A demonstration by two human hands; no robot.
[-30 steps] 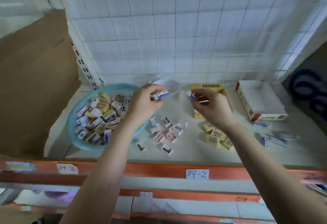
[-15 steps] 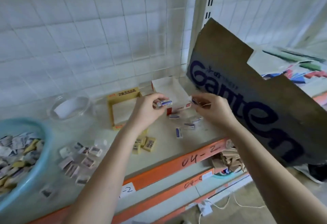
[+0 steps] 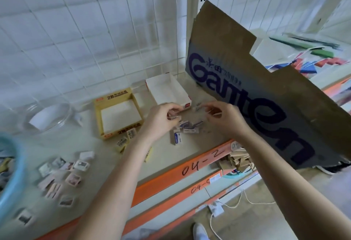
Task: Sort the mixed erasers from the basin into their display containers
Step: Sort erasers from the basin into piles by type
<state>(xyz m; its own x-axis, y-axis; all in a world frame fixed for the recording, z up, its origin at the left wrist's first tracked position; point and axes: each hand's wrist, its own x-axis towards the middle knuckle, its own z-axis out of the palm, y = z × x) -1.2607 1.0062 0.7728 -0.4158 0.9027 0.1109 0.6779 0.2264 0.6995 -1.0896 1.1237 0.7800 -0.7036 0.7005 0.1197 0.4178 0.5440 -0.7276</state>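
Left hand (image 3: 164,115): we pinch one small white eraser (image 3: 173,117) at our fingertips, above the blue-striped pile.
Right hand (image 3: 221,115): curled shut on something thin and pale; we cannot tell what it is. A blurred eraser shows just beyond its fingertips, and we cannot tell whether it is held.
Hands: apart, both hovering over the shelf just in front of the white box (image 3: 167,92).
Blue-striped pile (image 3: 185,127): loose on the shelf, between and below our hands, not yet boxed.
Yellow box (image 3: 118,115): empty, left of the white box; yellowish erasers (image 3: 126,138) lie at its front edge.
Pink-and-grey erasers (image 3: 64,171): scattered lower left, near the basin (image 3: 11,179), which has erasers in it.
Risk, misfiling: the boxes sit close together, so a hurried drop could land in the wrong one.
Risk, loss: the pile lies near the orange shelf edge (image 3: 180,167); a sweep of our wrist could knock pieces to the floor.
Risk, cardboard (image 3: 256,91): it leans right beside our right forearm, and a nudge could tip it onto the sorted piles.
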